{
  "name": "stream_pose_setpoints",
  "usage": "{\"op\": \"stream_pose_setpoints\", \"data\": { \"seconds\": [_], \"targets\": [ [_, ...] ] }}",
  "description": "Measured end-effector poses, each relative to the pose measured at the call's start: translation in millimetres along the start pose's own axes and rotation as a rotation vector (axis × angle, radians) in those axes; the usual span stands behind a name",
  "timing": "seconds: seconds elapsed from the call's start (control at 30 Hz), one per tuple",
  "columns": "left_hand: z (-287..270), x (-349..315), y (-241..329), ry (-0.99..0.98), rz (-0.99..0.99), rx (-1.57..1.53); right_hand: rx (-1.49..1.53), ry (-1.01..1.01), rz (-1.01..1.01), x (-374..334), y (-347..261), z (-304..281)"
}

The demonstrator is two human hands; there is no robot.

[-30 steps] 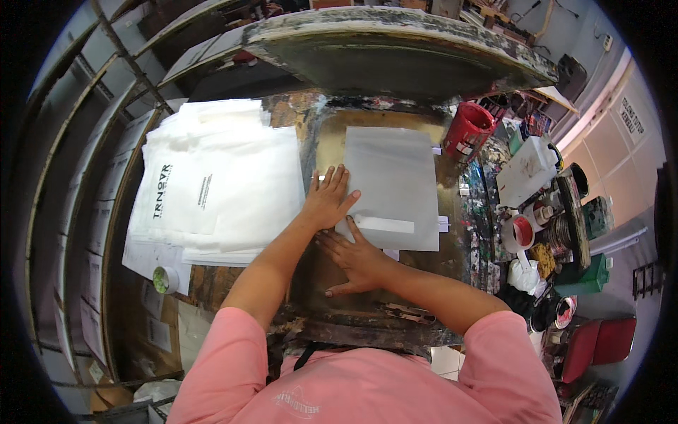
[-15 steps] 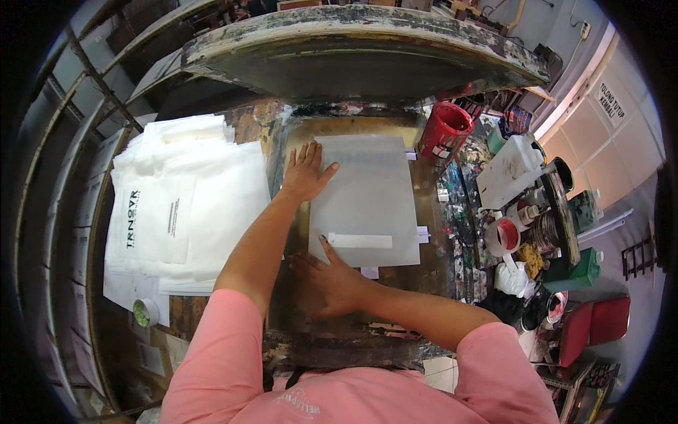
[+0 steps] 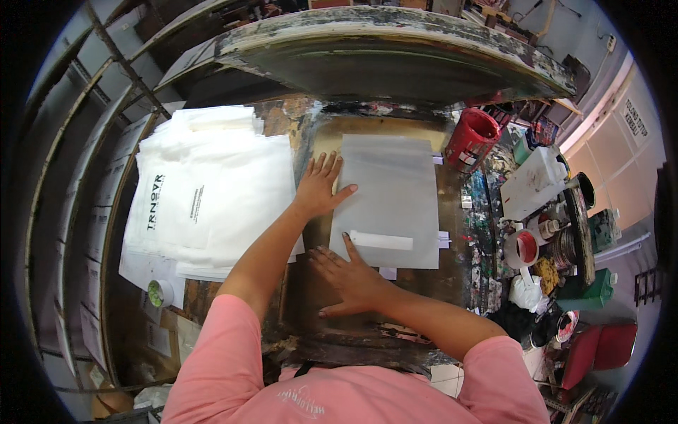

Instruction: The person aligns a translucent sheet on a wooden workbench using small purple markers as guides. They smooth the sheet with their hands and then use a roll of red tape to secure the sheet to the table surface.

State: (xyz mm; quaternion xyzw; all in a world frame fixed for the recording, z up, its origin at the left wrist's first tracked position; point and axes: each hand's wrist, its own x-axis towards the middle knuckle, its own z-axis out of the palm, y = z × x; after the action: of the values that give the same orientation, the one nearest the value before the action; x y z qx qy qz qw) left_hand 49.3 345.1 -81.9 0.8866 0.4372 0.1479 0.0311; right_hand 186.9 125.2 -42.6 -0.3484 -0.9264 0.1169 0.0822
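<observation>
Left hand (image 3: 321, 185), splayed, grasping nothing, over the left margin of one frosted plastic sheet (image 3: 388, 187), toward the worktop's (image 3: 291, 114) right edge; right hand (image 3: 352, 284), likewise unclenched, at its near-left corner; both apparently steadying it.

Tall shelving (image 3: 103, 247) lines the left, a red-cushioned chair (image 3: 614, 345) stands near the pale grey wall (image 3: 639, 237) at right, and white floor tiles (image 3: 446, 373) show below the paint-stained worktable (image 3: 282, 113).
</observation>
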Motion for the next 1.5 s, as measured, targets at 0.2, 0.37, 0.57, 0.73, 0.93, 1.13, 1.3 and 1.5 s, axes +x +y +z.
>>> {"op": "stream_pose_setpoints", "data": {
  "seconds": [0.2, 0.37, 0.57, 0.73, 0.93, 1.13, 1.3, 1.5],
  "targets": [
    [-13.4, -5.5, 15.1, 0.040, -0.042, -0.030, -0.033, -0.015, -0.042, 1.5, 2.4, 2.5],
    [-13.8, -1.1, 21.4, 0.125, -0.054, 0.012, -0.047, -0.072, -0.023, 2.6, -0.9, -2.7],
    [-16.1, 7.0, 18.0, 0.088, -0.049, 0.049, -0.054, -0.053, -0.004, 4.9, -5.6, -3.9],
    [-6.7, 4.2, 7.2, 0.109, -0.040, -0.026, -0.073, -0.091, 0.007, 6.1, -8.2, -8.0],
    [-10.1, 0.6, 8.3, 0.133, -0.033, -0.168, -0.089, -0.109, 0.012, 6.6, -9.9, -10.0],
    [-13.0, -0.2, 9.0, 0.095, -0.051, -0.140, -0.119, -0.113, 0.002, 8.3, -9.1, -10.0],
    [-7.2, 0.7, 4.1, 0.124, -0.080, -0.157, -0.120, -0.104, 0.000, 9.3, -10.1, -10.4],
    [-9.5, -1.1, 10.8, 0.176, -0.057, -0.148, -0.081, -0.112, 0.013, 9.2, -10.2, -13.0]
  ]
}}
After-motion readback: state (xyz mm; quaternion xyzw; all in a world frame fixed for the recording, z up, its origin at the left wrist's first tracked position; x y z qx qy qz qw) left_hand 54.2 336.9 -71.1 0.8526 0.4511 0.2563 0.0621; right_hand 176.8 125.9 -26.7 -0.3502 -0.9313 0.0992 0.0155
